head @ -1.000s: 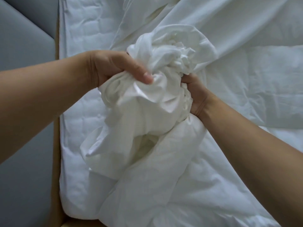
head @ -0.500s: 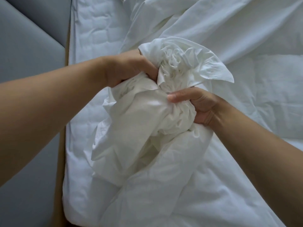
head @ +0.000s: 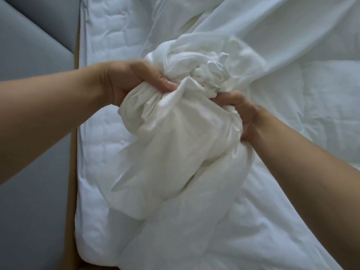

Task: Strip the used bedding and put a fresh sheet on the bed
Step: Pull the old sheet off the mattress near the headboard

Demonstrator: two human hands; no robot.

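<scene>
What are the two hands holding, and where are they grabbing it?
Both hands hold the bunched white sheet. The left hand grips the gathered top of the bundle from the left, and the right hand grips its right side, fingers dug into the folds.

I get one view only, from the head camera (wide-angle). It looks steeply down onto the bed from close above, with the left hand and right hand gripping the sheet mid-frame and a grey panel along the left edge.

Quilted mattress w/ bunched white sheet atop.
</scene>
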